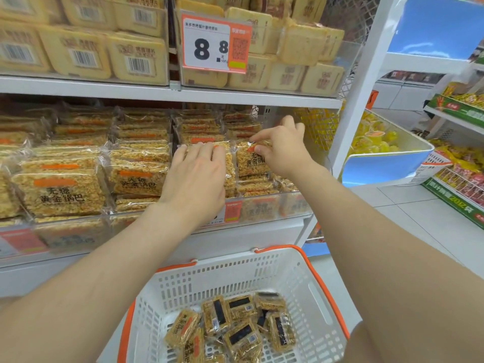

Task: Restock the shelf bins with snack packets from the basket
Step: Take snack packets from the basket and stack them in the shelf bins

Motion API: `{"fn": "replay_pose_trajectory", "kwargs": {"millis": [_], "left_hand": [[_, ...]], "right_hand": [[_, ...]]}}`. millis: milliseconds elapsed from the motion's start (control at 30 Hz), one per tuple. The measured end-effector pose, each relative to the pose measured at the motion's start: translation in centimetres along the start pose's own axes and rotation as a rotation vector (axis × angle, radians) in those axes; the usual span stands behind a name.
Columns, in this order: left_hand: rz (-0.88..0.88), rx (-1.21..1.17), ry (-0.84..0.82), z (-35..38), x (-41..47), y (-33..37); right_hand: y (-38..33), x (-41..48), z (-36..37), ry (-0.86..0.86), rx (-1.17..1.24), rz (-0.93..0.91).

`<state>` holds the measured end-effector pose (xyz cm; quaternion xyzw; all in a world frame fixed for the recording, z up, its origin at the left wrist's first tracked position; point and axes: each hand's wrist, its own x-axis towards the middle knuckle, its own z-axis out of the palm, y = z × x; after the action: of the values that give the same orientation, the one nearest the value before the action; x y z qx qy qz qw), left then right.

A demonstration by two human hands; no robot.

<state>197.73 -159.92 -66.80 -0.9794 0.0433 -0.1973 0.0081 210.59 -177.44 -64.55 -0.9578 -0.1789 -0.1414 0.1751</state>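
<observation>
Lying pinched in the right grip (284, 150), a snack packet (251, 165).

One view for us: a head-worn wide-angle, pitched forward and down. We face the shelf (157, 93) almost square-on and close in, with the middle bin row (264, 206) at arm's reach. The left hand (195, 176) and right hand (284, 151) land near frame centre. The basket (235, 271) sits right below us, seen from above at the bottom edge. The lens bows the edges. The right side catches the aisle floor (408, 213) and a neighbouring rack (455, 197).
</observation>
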Motion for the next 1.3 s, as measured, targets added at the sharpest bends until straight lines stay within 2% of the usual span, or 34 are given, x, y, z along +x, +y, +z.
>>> {"fn": "replay_pose_trajectory", "kwargs": {"millis": [167,300,433,500,533,600,700,800,900,967,1067,1300], "left_hand": [[0.020,-0.057,0.039,0.0,-0.3,0.2],[0.053,-0.135,0.152,-0.2,-0.8,0.3],[0.117,-0.177,0.260,-0.8,-1.9,0.3],[0.146,-0.181,0.282,-1.5,-2.6,0.4],[0.162,-0.192,0.252,-1.9,-3.1,0.5],[0.159,-0.220,0.080,-2.6,-3.8,0.9],[0.189,-0.083,-0.323,-1.9,-4.5,1.1],[0.286,0.026,-0.779,0.3,-5.4,1.1],[0.270,0.064,-1.053,3.0,-6.2,1.1],[0.277,0.088,-1.089,4.6,-6.3,1.1],[0.288,0.108,-1.039,5.9,-5.7,1.5],[0.271,0.191,-1.077,8.7,-5.5,1.4]], "right_hand": [[-0.2,-1.1,0.0,0.187,-0.127,0.003],[0.1,-2.4,0.1,0.126,-0.159,-0.066],[-0.2,-4.2,-0.9,0.271,-0.213,-0.157],[-0.7,-5.2,-2.0,0.242,-0.114,-0.160],[-1.0,-5.8,-2.5,0.179,-0.044,-0.168],[-1.8,-7.1,-3.0,0.006,0.024,-0.241],[-2.5,-9.5,-2.0,-0.291,-0.074,-0.353],[-2.3,-11.6,0.7,-0.584,-0.172,-0.315],[-1.8,-13.6,5.5,-0.794,-0.281,-0.260],[-1.5,-15.0,9.0,-0.883,-0.370,-0.275],[-1.7,-17.4,13.1,-0.978,-0.485,-0.345],[-4.1,-22.4,22.9,-1.095,-0.420,-0.436]]}}
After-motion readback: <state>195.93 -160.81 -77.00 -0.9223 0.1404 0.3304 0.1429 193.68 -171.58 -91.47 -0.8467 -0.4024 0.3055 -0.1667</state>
